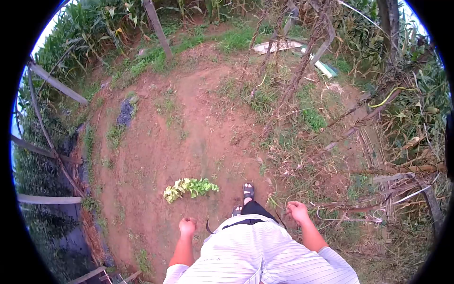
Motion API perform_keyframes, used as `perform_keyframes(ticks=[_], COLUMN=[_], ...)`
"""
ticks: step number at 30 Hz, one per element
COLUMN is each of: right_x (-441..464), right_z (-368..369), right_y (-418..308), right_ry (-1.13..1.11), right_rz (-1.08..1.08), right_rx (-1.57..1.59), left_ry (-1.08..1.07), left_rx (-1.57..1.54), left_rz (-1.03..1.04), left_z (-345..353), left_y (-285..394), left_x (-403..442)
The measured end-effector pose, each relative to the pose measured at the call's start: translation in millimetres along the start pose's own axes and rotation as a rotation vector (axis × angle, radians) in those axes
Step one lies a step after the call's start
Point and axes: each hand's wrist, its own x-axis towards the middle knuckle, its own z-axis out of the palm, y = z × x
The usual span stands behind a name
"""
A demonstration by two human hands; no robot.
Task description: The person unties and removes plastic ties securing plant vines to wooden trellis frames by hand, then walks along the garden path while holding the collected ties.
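Note:
My left hand point(187, 226) hangs low beside my body with its fingers curled in, and nothing shows in it. On the other side, my right hand point(297, 210) is also loosely curled, above the grassy edge of the soil; no object can be seen in it. A small heap of leafy greens point(190, 188), yellowish at the left end and greener at the right, lies on the bare red soil ahead of my left hand. Neither hand touches it. My sandalled foot point(248, 191) stands just right of the heap.
Wooden posts point(158, 29) and leaning poles frame the plot. Dry vines point(302, 66) climb stakes at the right, with a yellow cord point(392, 96) and dry stalks beside them. Pale boards point(279, 46) lie farther back. Dark plastic point(126, 112) pokes out of the soil at left. Tall corn plants point(101, 28) border the back.

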Motion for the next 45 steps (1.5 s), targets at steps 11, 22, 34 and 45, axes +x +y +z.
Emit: perform_keyframes(ticks=[11,22,34,45], right_x=[176,355,377,336], right_z=[-30,156,290,250], right_y=[39,-303,-683,-932], right_ry=[-0.186,-0.085,-0.153,0.223], right_rz=[0.243,-0.163,-0.632,-1.093], right_rx=[-0.937,-0.326,0.098,0.330], left_ry=[0.207,0.308,0.073,-0.128], left_rx=[-0.280,-0.295,-0.230,-0.043], left_rz=[-0.089,0.116,0.010,0.437], left_z=[-22,14,75,143], left_y=[110,314,452,831], left_x=[41,208,447,587])
